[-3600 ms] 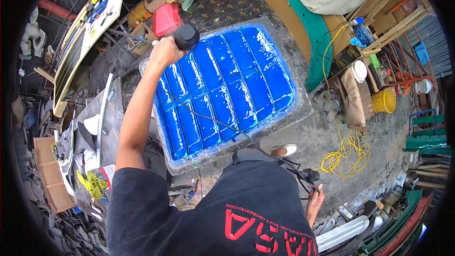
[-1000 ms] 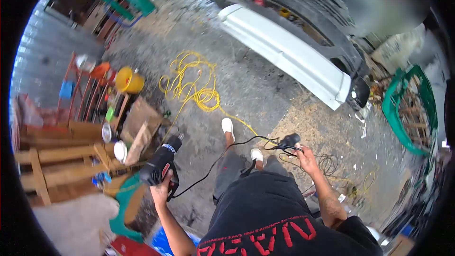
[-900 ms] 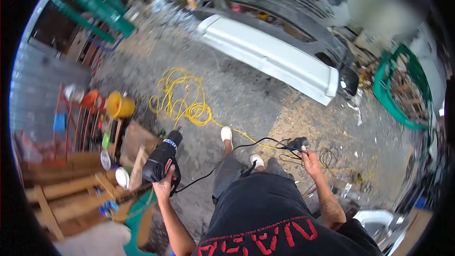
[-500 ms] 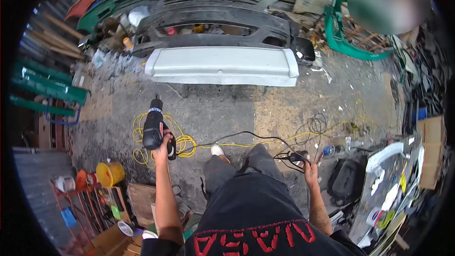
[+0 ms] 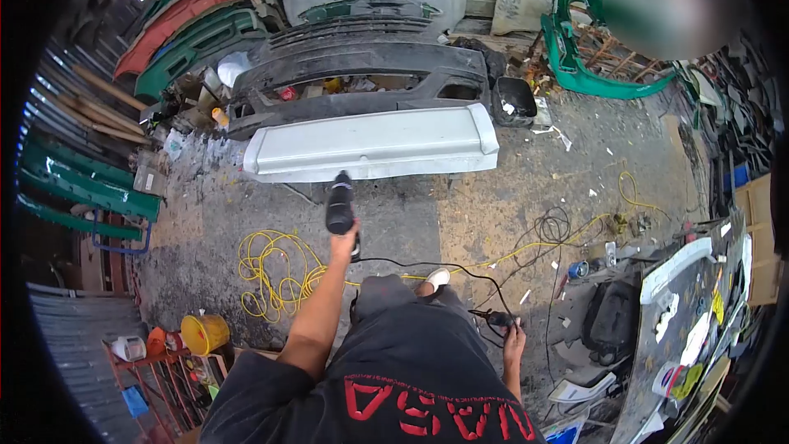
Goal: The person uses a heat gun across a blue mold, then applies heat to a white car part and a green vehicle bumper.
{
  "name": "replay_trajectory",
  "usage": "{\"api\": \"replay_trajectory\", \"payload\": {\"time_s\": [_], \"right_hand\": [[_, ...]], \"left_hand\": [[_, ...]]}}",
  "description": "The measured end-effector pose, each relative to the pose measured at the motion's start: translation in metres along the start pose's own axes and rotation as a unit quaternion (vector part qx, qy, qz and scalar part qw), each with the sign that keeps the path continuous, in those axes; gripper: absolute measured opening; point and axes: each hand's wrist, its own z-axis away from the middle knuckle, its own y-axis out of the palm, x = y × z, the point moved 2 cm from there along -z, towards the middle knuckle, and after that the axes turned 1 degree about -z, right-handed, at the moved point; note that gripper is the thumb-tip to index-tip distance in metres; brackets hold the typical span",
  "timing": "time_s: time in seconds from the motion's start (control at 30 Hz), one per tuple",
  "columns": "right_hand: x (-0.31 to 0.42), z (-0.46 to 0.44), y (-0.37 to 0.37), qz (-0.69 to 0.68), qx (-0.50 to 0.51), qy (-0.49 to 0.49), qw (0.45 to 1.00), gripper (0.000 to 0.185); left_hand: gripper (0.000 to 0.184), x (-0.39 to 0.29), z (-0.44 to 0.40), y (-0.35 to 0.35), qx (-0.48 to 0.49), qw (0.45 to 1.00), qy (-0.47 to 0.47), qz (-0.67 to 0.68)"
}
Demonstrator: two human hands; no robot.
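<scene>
My left hand (image 5: 343, 247) is closed round the handle of a black corded heat gun (image 5: 339, 212). Its nozzle points forward at the front edge of a long white bumper-like panel (image 5: 370, 144); from above I cannot tell whether they touch. Low on the right, my right hand (image 5: 514, 344) grips a black power cord (image 5: 495, 318) with a dark bunched part beside the fingers. The cord runs left across the floor to the heat gun's handle.
A coiled yellow cable (image 5: 275, 275) lies on the floor to the left. Behind the panel sits a dark car bumper (image 5: 362, 62). Green bumper parts (image 5: 567, 57) stand right. A yellow bucket (image 5: 205, 335) and a cluttered board (image 5: 657, 337) flank me.
The heat gun in my left hand has moved right and forward, to the white panel's edge. My body has shifted left and stepped nearer. My right hand still holds the cord.
</scene>
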Motion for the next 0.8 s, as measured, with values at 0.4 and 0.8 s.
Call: {"api": "replay_trajectory", "payload": {"time_s": [0.4,0.8], "right_hand": [[-0.115,-0.012,-0.005,-0.025,-0.012,0.07,0.997,0.042],[-0.069,0.032,-0.026,0.108,0.046,0.237,0.964,0.05]], "left_hand": [[0.056,0.009,0.043,0.157,0.206,0.958,0.072,-0.184],[0.036,-0.005,0.071,0.197,0.294,0.938,0.122,-0.135]]}}
